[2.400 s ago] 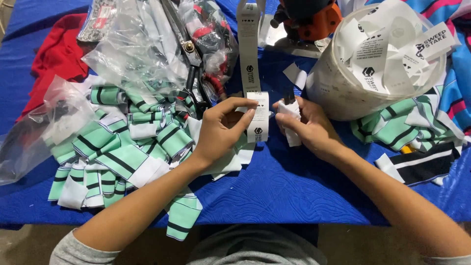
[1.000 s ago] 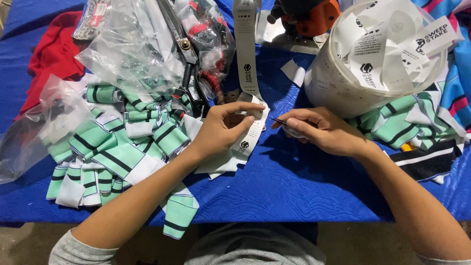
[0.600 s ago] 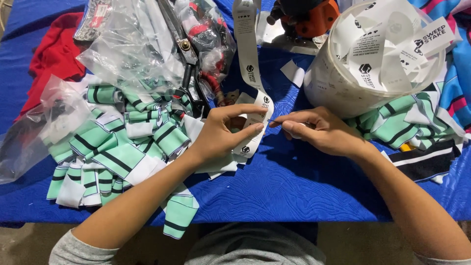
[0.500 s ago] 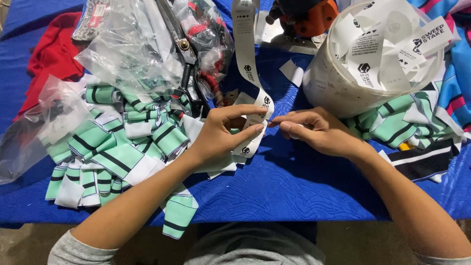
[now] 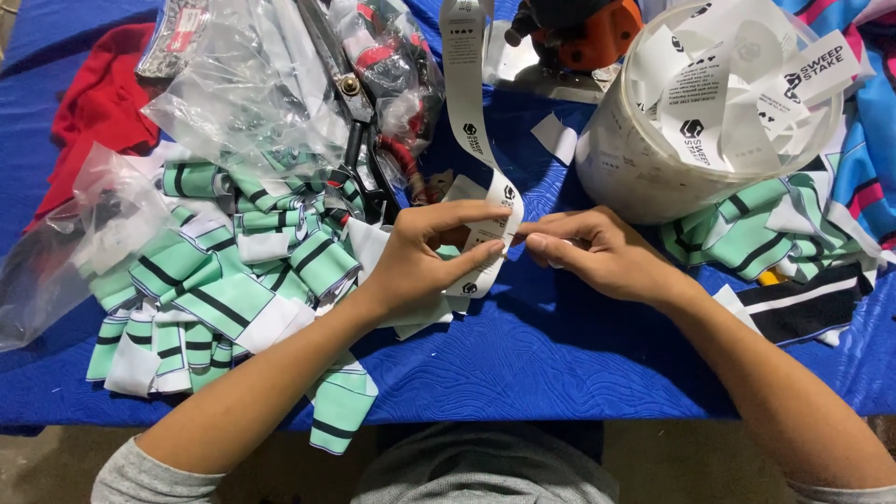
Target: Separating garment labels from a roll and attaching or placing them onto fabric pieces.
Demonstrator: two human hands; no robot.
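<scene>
A long white printed label strip (image 5: 467, 89) runs down from the top of the view to both hands over the blue table (image 5: 560, 355). My left hand (image 5: 425, 257) pinches the strip between thumb and fingers near its lower end. My right hand (image 5: 597, 252) meets it from the right, fingertips pinching the strip's edge beside the left thumb. Loose cut white labels (image 5: 420, 317) lie under my left hand.
A pile of mint-green, white and black striped knit pieces (image 5: 224, 280) lies at left, with clear plastic bags (image 5: 243, 93) and scissors (image 5: 359, 140) behind. A translucent tub of cut labels (image 5: 709, 112) stands at right, by more striped pieces (image 5: 747, 233). Red cloth (image 5: 98, 103) lies far left.
The strip, earlier lying flat with a folded label held up, now hangs curved between both hands. My right hand has moved left to pinch it beside the left thumb.
</scene>
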